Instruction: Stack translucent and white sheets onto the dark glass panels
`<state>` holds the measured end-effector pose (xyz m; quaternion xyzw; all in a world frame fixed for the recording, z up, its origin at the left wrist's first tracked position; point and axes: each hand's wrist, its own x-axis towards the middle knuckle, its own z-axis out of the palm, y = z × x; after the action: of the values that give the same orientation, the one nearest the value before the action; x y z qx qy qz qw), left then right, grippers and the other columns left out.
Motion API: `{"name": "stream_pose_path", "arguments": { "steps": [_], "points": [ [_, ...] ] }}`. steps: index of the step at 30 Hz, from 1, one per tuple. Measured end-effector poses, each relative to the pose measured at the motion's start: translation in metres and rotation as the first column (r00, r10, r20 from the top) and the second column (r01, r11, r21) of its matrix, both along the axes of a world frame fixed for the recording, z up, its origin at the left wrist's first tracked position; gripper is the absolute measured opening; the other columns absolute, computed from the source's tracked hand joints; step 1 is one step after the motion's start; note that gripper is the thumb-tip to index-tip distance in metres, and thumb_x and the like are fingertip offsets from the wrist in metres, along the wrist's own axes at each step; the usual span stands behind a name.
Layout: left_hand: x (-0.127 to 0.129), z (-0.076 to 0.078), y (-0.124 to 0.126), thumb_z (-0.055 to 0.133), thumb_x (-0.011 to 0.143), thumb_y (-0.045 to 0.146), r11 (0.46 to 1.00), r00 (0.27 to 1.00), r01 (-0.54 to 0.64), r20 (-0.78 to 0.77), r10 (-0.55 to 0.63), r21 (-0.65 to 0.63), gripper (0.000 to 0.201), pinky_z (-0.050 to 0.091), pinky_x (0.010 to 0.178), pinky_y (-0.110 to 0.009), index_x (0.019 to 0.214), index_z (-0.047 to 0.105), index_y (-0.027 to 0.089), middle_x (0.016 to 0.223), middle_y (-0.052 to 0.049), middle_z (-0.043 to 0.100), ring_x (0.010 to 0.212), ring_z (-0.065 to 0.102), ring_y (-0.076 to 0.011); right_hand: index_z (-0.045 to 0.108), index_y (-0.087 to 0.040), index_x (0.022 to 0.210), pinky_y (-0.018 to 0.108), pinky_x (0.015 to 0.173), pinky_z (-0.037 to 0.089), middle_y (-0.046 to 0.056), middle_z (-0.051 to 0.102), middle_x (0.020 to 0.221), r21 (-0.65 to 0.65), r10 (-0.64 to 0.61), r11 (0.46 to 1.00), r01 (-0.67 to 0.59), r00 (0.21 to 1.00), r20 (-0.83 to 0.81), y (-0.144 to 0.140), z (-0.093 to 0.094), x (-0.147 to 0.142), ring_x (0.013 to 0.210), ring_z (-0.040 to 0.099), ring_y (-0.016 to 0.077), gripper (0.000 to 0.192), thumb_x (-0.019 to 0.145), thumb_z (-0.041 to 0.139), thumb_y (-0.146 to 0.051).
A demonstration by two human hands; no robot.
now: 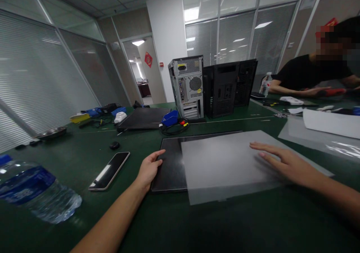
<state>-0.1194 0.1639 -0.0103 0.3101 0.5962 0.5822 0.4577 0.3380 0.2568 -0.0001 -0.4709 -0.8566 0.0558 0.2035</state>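
- 2 hands of the wearer: left hand (149, 169), right hand (284, 162), lower middle and lower right of the frame.
- 1 dark flat panel (170, 166) and 1 frosted sheet (225, 163) at centre.
- 1 phone (109, 170), left of centre.
- 2 water bottles: lower left (30, 195), upper right (266, 84).
- 3 computer cases: 1 grey (188, 86), 2 black (221, 89) (247, 81), upper centre.
- 1 other person (312, 73), upper right.

Right hand (284, 163) flat on sheet (225, 163) (translucent).
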Motion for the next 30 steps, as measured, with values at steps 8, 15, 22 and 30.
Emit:
{"name": "stream_pose_path", "arguments": {
  "steps": [8,15,22,30],
  "points": [
    [0.002,0.0,0.001,0.056,0.076,-0.001,0.997,0.999,-0.042,-0.01,0.042,0.059,0.04,0.052,0.072,-0.024,0.109,0.069,0.017,0.113,-0.008,0.071,0.079,0.068,-0.0142,0.064,-0.027,0.125,0.047,0.107,0.04,0.004,0.059,0.13,-0.065,0.045,0.997,-0.035,0.988,0.148,0.003,-0.002,0.008,0.122,0.052,0.0276,0.045,0.093,0.042,-0.048],
    [-0.001,-0.003,0.003,0.059,0.076,0.0,0.995,1.0,-0.028,0.008,0.027,0.097,0.04,0.051,0.085,-0.029,0.109,0.07,0.02,0.123,-0.007,0.068,0.097,0.068,-0.0182,0.069,-0.025,0.116,0.05,0.094,0.049,0.006,0.064,0.12,0.13,-0.036,0.991,-0.001,0.96,0.277,-0.012,-0.006,-0.017,0.106,0.06,0.0272,0.047,0.091,0.04,-0.052],
    [-0.003,-0.006,0.004,0.057,0.073,0.0,0.995,0.999,-0.037,-0.034,0.04,0.094,0.046,0.048,0.09,-0.028,0.114,0.067,0.02,0.126,-0.007,0.066,0.102,0.066,-0.0173,0.072,-0.024,0.103,0.045,0.082,0.052,0.007,0.067,0.103,0.238,0.049,0.963,-0.13,0.947,0.317,-0.028,-0.004,-0.038,0.091,0.062,0.0237,0.038,0.092,0.043,-0.046],
    [-0.006,-0.005,0.0,0.054,0.065,-0.006,0.991,0.999,0.035,-0.006,-0.035,0.128,0.066,0.05,0.091,-0.029,0.124,0.061,0.022,0.14,-0.006,0.056,0.117,0.06,-0.0201,0.062,-0.026,0.126,0.044,0.08,0.054,0.01,0.064,0.106,0.204,0.052,0.972,-0.116,0.955,0.291,-0.024,-0.007,-0.034,0.091,0.061,0.0236,0.048,0.092,0.042,-0.053]
  ]
}}
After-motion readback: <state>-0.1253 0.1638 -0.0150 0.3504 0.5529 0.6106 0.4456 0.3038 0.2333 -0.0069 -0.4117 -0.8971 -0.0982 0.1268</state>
